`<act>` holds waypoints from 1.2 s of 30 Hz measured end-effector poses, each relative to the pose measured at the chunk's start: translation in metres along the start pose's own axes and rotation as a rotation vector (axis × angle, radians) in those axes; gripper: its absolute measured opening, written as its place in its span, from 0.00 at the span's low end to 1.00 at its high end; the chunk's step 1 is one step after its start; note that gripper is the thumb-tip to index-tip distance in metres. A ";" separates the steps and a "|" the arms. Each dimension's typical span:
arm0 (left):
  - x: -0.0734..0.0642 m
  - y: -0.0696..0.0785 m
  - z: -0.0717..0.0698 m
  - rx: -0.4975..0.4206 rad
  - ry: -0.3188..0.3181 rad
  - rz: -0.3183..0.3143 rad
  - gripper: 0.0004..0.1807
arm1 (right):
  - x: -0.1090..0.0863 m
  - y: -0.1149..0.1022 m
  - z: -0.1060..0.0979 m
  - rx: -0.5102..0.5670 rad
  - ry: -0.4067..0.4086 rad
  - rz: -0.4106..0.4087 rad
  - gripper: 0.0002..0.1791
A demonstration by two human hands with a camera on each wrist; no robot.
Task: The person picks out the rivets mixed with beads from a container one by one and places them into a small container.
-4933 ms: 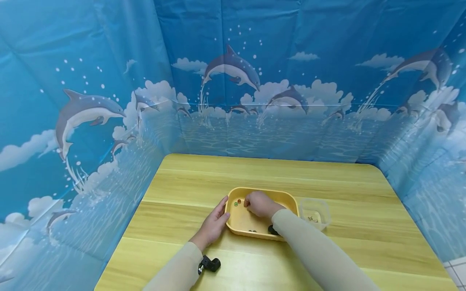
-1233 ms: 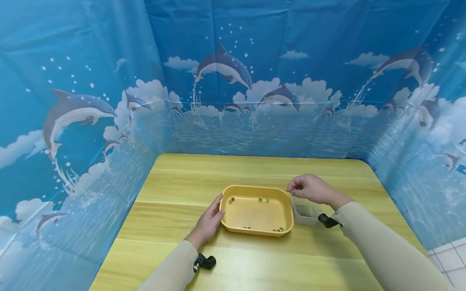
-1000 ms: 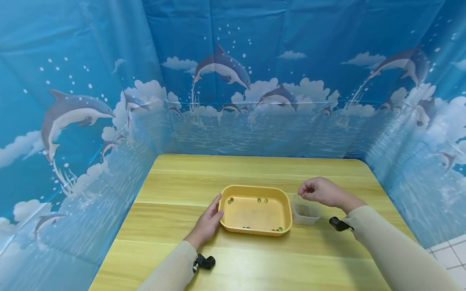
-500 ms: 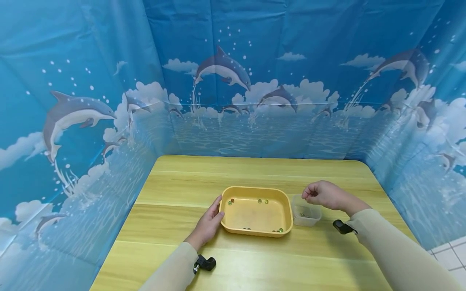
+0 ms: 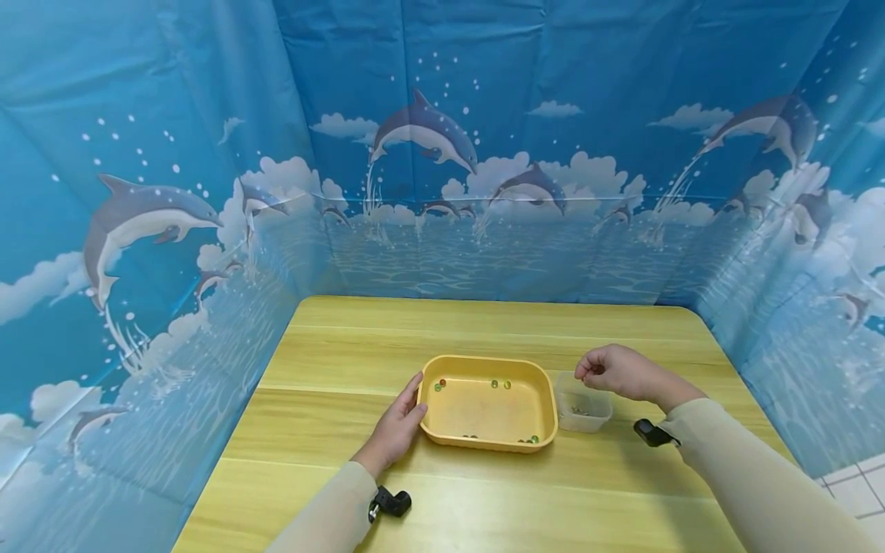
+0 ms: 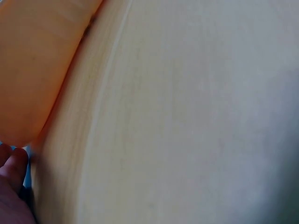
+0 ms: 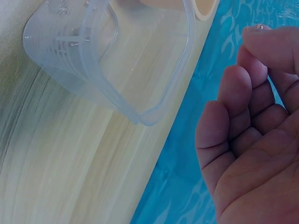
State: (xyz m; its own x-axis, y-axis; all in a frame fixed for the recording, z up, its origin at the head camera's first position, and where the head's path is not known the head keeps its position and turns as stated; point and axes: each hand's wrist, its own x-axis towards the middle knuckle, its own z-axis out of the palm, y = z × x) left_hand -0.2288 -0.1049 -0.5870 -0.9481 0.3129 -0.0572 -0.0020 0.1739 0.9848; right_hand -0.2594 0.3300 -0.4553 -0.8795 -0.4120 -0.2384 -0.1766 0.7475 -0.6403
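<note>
My left hand (image 5: pixel 396 426) lies along the left side of a yellow tray (image 5: pixel 487 444), its straight fingers and thumb touching the outer wall. In the left wrist view, fingertips (image 6: pixel 17 158) show at the corner of the tray. Inside the tray are several glass marbles: a red marble (image 5: pixel 443 382) beside a green one, a pair at the back wall, others at the front. My right hand (image 5: pixel 615 370) is over the back of a clear plastic container (image 5: pixel 588 424), pinching a tiny shiny piece (image 7: pixel 259 27) between thumb and index finger. Its kind I cannot tell.
Several small metal pieces (image 5: pixel 581 412) lie on the container's bottom. The container stands close to the tray's right side on a wooden table (image 5: pixel 359 330). A blue dolphin-print curtain (image 5: pixel 442 253) encloses the back and sides. Black cameras (image 5: pixel 394 503) sit on both wrists.
My right hand was down inside the tray at first, then moved right, out over the clear container, where it is nearly still. My left hand has stayed at the tray's left side.
</note>
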 end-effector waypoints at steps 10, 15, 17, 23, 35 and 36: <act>0.000 -0.001 0.000 0.018 0.005 -0.001 0.33 | 0.002 0.003 0.001 0.008 -0.005 -0.011 0.06; 0.000 -0.002 0.000 0.019 0.005 -0.007 0.34 | 0.002 0.004 0.001 0.004 -0.004 -0.013 0.06; -0.001 -0.002 0.000 0.023 0.006 -0.004 0.33 | 0.002 0.003 0.001 0.002 -0.003 -0.012 0.06; -0.001 0.000 0.000 0.016 0.013 -0.007 0.33 | 0.000 0.002 0.001 0.011 -0.006 -0.006 0.05; -0.001 0.000 0.001 0.016 0.013 -0.004 0.34 | 0.001 0.004 0.001 0.009 -0.004 -0.010 0.07; -0.001 0.000 0.001 0.015 0.013 -0.003 0.34 | 0.001 0.004 0.001 0.005 0.001 -0.011 0.07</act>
State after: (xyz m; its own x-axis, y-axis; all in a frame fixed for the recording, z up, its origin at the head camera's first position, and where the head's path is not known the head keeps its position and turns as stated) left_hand -0.2281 -0.1043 -0.5870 -0.9522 0.2998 -0.0584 -0.0008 0.1888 0.9820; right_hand -0.2610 0.3319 -0.4587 -0.8778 -0.4197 -0.2309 -0.1838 0.7402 -0.6467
